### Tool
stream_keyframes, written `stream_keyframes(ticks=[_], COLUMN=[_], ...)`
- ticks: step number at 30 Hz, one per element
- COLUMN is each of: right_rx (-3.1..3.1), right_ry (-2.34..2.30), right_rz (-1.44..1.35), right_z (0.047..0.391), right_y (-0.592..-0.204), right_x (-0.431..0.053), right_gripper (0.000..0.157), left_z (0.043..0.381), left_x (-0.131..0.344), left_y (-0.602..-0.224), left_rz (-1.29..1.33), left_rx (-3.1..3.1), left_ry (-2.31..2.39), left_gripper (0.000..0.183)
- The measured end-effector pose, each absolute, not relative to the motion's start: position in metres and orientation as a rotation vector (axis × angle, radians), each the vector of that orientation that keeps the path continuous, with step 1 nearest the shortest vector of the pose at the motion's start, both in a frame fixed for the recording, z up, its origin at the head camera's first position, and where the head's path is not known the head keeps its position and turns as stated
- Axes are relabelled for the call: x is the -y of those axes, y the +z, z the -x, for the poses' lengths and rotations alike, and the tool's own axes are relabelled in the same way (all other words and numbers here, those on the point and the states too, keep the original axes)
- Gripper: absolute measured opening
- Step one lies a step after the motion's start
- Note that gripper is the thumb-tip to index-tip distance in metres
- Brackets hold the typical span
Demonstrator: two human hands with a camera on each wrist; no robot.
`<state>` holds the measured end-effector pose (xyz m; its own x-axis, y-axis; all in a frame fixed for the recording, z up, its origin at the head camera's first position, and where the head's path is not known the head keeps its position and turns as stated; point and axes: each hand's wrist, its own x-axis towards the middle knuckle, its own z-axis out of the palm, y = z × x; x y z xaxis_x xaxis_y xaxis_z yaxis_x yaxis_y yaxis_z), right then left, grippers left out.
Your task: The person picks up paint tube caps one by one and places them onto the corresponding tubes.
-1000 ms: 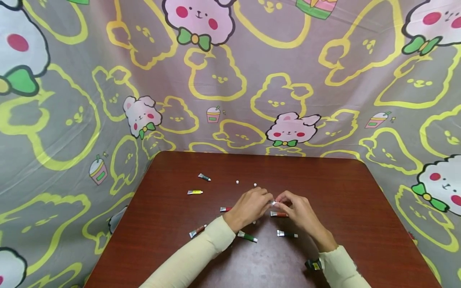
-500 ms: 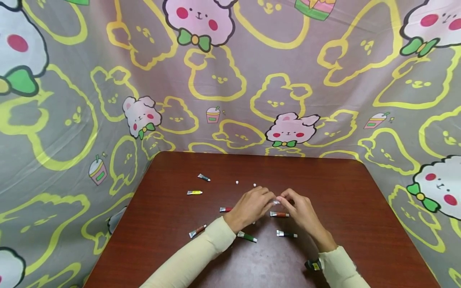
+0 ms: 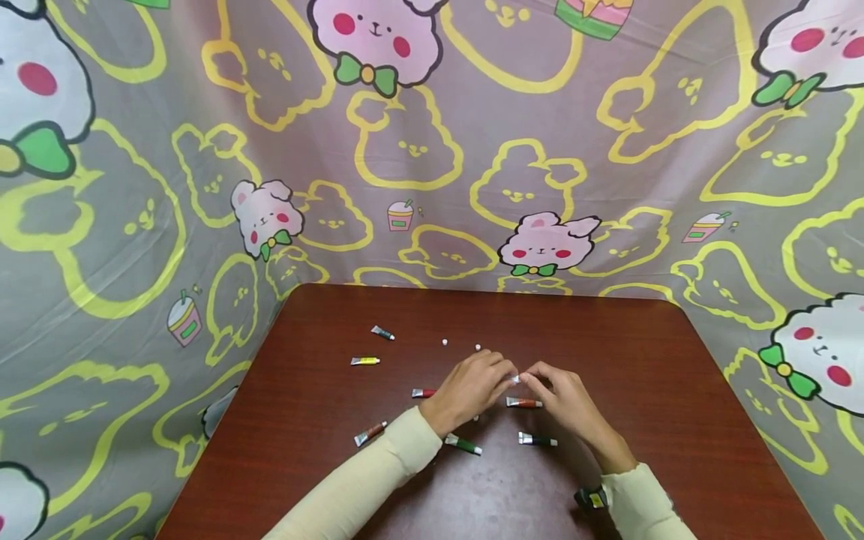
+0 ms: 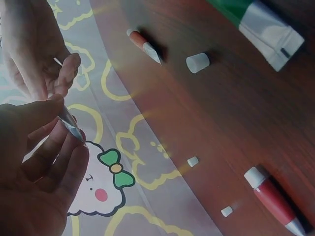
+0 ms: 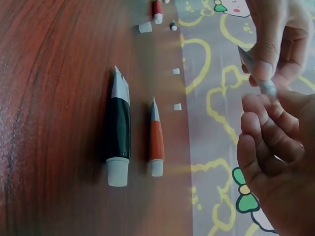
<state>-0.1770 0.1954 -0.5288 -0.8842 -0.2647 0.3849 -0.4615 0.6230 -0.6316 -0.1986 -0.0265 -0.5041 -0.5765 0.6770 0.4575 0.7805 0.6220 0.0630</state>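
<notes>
My left hand [image 3: 472, 386] pinches a small silver-ended paint tube [image 4: 71, 124] between thumb and fingers, above the table. My right hand [image 3: 560, 394] meets it from the other side, thumb and fingertips pinching the tube's far end. In the right wrist view the tube [image 5: 256, 73] slants down from the left fingers to the right fingertips, which cover its tip. The tube's colour is hidden by the fingers. Under the hands lie an orange-brown paint tube [image 3: 523, 403] and a red one [image 3: 423, 393], the red partly behind the left wrist.
On the brown table [image 3: 324, 307] lie more paint tubes: yellow [image 3: 365, 361], dark blue-grey [image 3: 382, 333], brown [image 3: 370, 433], green [image 3: 463, 445] and black [image 3: 538, 439]. Small loose white caps [image 3: 445, 342] are scattered beyond and below the hands. A patterned cloth [image 3: 432, 150] surrounds the table.
Both hands stay almost in place with the tube. The right fingertips shift slightly at its end, while the tubes and caps on the table stay put.
</notes>
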Motion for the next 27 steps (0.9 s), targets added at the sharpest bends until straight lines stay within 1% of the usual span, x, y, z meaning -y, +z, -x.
stream_keyframes(ticks=[3, 4, 6, 9, 11, 13, 15, 21, 27], right_rx=[2.566, 2.56, 2.553, 2.553, 2.557, 2.562, 2.57, 2.556, 2.573], right_ry=[1.071, 1.072, 1.098, 1.152, 1.169, 1.167, 1.161, 1.111, 1.08], right_rz=[-0.591, -0.587, -0.57, -0.546, -0.551, -0.569, -0.587, -0.632, -0.669], right_z=[0.1779, 0.1779, 0.1775, 0.1766, 0.176, 0.1757, 0.1754, 0.1763, 0.1756], right_y=[-0.5293, -0.5289, -0.5282, -0.5273, -0.5272, -0.5274, -0.5282, -0.5317, -0.5305], right_x=[-0.195, -0.1948, -0.1945, -0.1945, -0.195, -0.1956, -0.1965, -0.1988, -0.1983], right_gripper=[0.019, 0.02, 0.016, 0.005, 0.012, 0.015, 0.014, 0.003, 0.009], left_z=[0.1982, 0.1981, 0.1984, 0.1984, 0.1985, 0.1983, 0.1983, 0.1978, 0.1952], left_x=[0.0258, 0.0256, 0.0255, 0.0256, 0.0258, 0.0261, 0.0264, 0.026, 0.0245], left_y=[-0.5024, -0.5019, -0.502, -0.5026, -0.5032, -0.5034, -0.5035, -0.5027, -0.5003], left_rz=[1.168, 1.168, 1.168, 1.158, 1.155, 1.154, 1.159, 1.174, 1.182], left_rx=[2.446, 2.445, 2.445, 2.448, 2.456, 2.46, 2.474, 2.455, 2.448], left_ry=[-0.39, -0.396, -0.4, -0.385, -0.385, -0.389, -0.401, -0.423, -0.408], left_gripper=[0.012, 0.012, 0.012, 0.012, 0.012, 0.012, 0.012, 0.011, 0.01])
